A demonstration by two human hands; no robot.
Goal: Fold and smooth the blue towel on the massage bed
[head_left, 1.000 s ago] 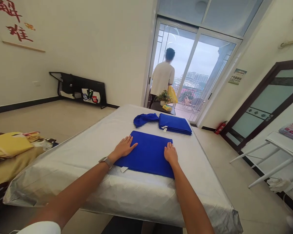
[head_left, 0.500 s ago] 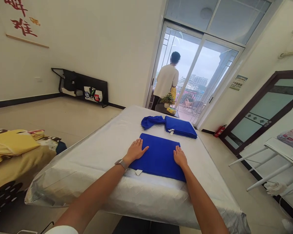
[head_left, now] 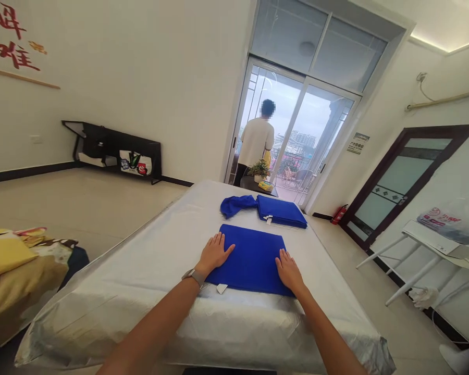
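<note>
A folded blue cloth (head_left: 252, 258) lies flat near the front edge of the covered table (head_left: 156, 260), with a white tag showing at its near left. My left hand (head_left: 214, 255) rests on its left edge, fingers stretched out and thumb apart. On the right edge of the same cloth lies my right hand (head_left: 289, 271), flat with fingers extended. Farther back is a stack of folded blue cloths (head_left: 282, 211) with white tags. Touching its left side is a crumpled blue cloth (head_left: 236, 204).
Yellow and patterned fabrics (head_left: 19, 276) are heaped at the left. Behind the table stand a small dark table (head_left: 254, 184) with a potted plant (head_left: 260, 169) and a person (head_left: 258, 138) facing the glass door. A white stand (head_left: 426, 239) carrying a plastic bag (head_left: 447, 224) is at right.
The camera view has tilted up and turned slightly right. Both hands keep their places on the folded blue cloth, and the cloths have not visibly moved on the table.
</note>
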